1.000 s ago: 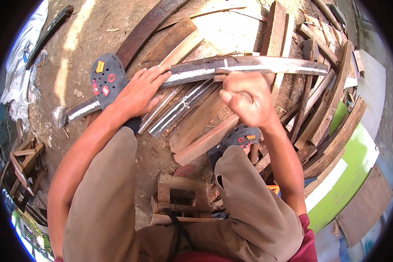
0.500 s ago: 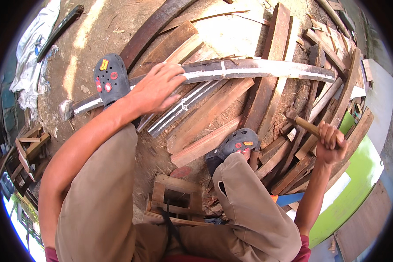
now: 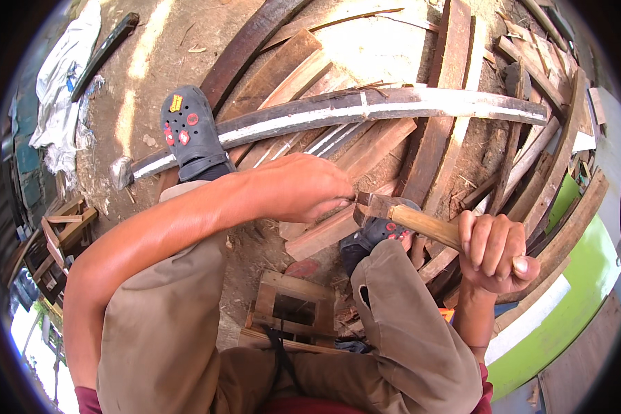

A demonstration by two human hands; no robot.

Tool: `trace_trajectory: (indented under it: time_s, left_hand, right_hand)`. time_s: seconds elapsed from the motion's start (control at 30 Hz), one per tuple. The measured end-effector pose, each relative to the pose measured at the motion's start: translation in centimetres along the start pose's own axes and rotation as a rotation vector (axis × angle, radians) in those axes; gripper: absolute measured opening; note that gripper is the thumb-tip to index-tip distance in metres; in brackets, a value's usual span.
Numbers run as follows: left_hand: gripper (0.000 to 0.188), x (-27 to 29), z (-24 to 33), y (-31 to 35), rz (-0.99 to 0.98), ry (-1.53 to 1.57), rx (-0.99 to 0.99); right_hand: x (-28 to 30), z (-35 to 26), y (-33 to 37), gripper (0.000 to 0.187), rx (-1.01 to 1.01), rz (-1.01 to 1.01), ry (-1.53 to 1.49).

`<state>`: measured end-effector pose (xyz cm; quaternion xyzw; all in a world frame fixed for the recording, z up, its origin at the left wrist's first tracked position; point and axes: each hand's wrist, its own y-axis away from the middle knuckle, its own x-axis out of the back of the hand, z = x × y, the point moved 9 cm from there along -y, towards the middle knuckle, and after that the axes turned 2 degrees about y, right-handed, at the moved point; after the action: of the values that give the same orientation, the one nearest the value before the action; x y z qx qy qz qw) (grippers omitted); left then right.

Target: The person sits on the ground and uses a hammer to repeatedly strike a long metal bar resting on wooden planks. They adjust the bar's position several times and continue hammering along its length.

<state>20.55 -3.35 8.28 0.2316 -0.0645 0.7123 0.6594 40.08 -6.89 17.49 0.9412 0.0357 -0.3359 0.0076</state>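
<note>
My right hand (image 3: 493,254) grips the wooden handle of a hammer (image 3: 421,223), its dark metal head pointing left. Close beside that head is my left hand (image 3: 309,189), fingers pinched together. Something small may be between the fingertips, too small to make out. Beyond both hands lies a long, curved dark wooden beam (image 3: 324,114) with a white stripe along it. My left foot, in a grey clog (image 3: 189,128), rests on the beam's left part. Several rough planks lie under the beam and stretch away from it.
Stacked timber (image 3: 555,165) lies at the right, near a green-and-white panel (image 3: 566,303). A small wooden frame (image 3: 300,281) stands between my legs. White sacking (image 3: 65,90) lies at the far left, and a stone (image 3: 121,172) sits by the beam's left end.
My left hand has left the beam and come nearer, to the hammer head. My right hand has brought the hammer left and nearer. The view has shifted slightly.
</note>
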Motion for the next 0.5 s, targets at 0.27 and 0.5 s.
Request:
trace_trajectory:
  time_s: [0.27,0.5]
  left_hand:
    - [0.014,0.7,0.4,2.3,0.038,0.108,-0.006]
    - [0.011,1.7,-0.2,5.2,0.127,0.298,-0.047]
  right_hand:
    - [-2.9,2.0,-0.5,0.03,-0.061,-0.082,0.053]
    - [-7.5,3.6,-2.5,0.035,-0.12,-0.152,0.211]
